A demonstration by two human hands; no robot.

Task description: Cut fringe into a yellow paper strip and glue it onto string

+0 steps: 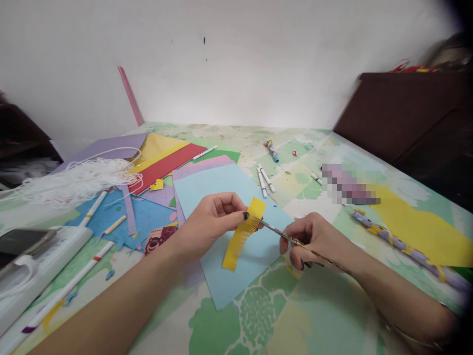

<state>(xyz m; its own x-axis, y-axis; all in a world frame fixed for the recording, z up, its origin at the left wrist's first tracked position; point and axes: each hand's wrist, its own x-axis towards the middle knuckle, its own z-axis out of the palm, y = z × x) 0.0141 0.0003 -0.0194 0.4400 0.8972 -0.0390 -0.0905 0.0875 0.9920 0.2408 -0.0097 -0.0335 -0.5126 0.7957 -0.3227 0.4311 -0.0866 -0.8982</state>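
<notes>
My left hand (216, 219) pinches a yellow paper strip (238, 241) near its upper end. Fine slits run along the strip's right edge and make a fringe. My right hand (314, 241) is closed around a pair of scissors (283, 234), their blades pointing left and meeting the fringed edge close to my left thumb. Part of the scissor handles is hidden by my fingers. Beneath both the strip and the blades lies a light blue sheet of paper (225, 182) on the patterned tablecloth (236, 325).
Coloured papers, including a red sheet (168, 167), and white string (84, 177) lie at the left. A white power strip (44, 271) with a phone (25, 246) sits front left. Several markers are scattered about. At the right are yellow paper (424, 231) and a purple wrapped stick (399, 246).
</notes>
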